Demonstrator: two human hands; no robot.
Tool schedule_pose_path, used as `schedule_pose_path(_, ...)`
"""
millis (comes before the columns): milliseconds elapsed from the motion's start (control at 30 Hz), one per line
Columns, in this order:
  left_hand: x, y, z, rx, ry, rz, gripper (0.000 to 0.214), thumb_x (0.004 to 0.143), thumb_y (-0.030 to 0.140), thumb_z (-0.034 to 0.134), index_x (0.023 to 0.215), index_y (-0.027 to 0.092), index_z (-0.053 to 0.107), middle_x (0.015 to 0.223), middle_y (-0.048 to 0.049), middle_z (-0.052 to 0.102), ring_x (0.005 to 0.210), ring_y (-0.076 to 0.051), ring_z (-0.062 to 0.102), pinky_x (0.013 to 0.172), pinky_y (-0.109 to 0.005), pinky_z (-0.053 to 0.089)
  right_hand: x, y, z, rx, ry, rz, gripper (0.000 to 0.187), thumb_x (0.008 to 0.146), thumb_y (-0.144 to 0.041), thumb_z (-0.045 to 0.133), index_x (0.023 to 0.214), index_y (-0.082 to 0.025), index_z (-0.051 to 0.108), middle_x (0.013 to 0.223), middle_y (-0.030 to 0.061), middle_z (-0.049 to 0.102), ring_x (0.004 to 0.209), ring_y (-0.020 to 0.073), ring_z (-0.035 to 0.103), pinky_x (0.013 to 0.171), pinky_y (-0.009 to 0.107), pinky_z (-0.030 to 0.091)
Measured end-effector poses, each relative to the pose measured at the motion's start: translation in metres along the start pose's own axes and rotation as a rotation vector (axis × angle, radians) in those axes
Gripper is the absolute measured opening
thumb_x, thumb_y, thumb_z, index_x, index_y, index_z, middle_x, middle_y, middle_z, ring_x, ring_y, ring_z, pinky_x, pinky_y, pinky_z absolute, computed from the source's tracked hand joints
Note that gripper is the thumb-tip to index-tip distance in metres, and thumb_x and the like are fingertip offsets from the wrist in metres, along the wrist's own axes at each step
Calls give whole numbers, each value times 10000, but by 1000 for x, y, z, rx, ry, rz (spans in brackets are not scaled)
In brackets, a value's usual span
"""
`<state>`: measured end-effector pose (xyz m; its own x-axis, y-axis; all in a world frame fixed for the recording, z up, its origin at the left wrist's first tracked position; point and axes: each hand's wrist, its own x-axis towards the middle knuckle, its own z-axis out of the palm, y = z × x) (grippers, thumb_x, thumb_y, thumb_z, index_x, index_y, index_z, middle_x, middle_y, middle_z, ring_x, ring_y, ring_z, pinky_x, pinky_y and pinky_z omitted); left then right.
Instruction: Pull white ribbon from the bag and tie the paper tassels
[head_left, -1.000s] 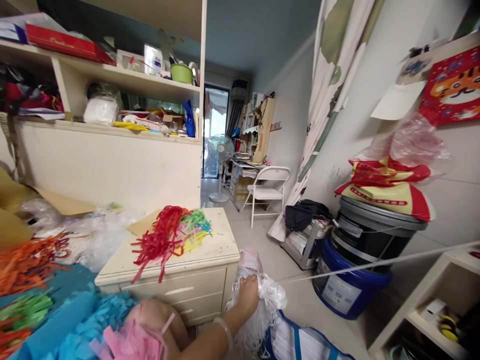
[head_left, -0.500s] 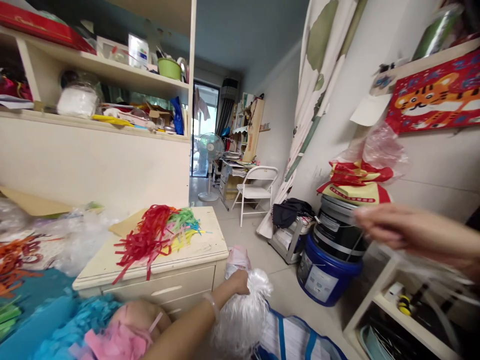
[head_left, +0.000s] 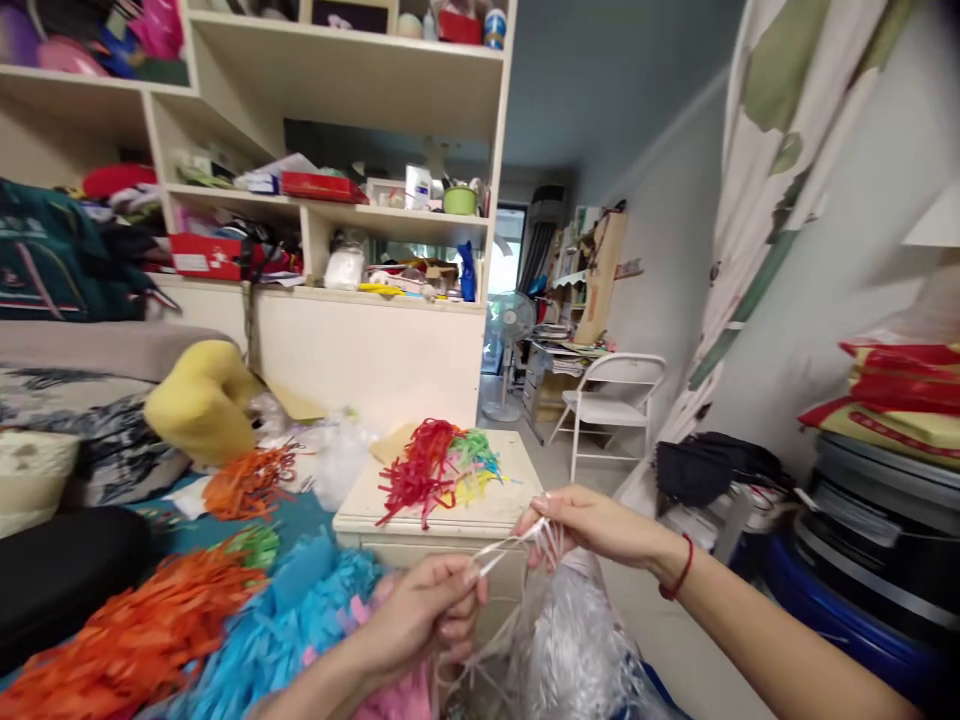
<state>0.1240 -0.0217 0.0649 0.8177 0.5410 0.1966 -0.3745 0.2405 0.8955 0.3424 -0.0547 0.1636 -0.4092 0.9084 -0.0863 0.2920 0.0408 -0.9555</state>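
Cluttered shelves [head_left: 337,215] are filling the upper left of the frame, and a cream cabinet [head_left: 442,505] at the centre is carrying a heap of red, green and yellow strips [head_left: 439,468]. Low in the middle, the left hand [head_left: 424,615] is curling shut around white strands [head_left: 499,555], while the right hand [head_left: 592,525] is pinching their far end above a clear bag of white shreds [head_left: 574,650].

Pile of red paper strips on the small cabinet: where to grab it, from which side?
Take the red strips at the dense, heaped upper end, likely from above: the cabinet top blocks access from below, and the near ends splay into loose single strips that would slip out of a grip.
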Motion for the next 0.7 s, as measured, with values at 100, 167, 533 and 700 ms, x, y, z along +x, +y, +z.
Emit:
schedule_pose_path(100,-26,9,-21,-21,123,46,347,784,429,691,688,136,532,494,110,255,403,-24,148,370,-142,134,21,6,-1,-6,2,-34,538,801,-618,561,850,-91,660,470,-15,577,352,49,380,392,190,250)
schedule_pose_path(167,-42,17,-33,-23,188,68,374,773,427,705,649,138,503,496,105,273,402,-19,144,369,-142,116,30,8,-1,-18,11,-61,493,799,-583,591,746,-96,649,381,-70,449,335,32,265,391,202,151)
schedule_pose_path(533,-115,84,-94,33,591,318,354,715,382,769,639,179,490,508,118,143,446,-46,45,342,-119,137,30,5,-70,-45,140,-179,422,789,-519,655,687,-114,597,496,-57,454,394,22,238,416,223,106)
schedule_pose_path(700,-140,94,-108,101,724,344,367,715,398,759,573,179,500,498,99,172,461,-59,49,349,-148,119,12,6,-93,-18,227,-197,386,783,-493,674,724,-119,602,474,-67,440,386,33,278,394,210,156)
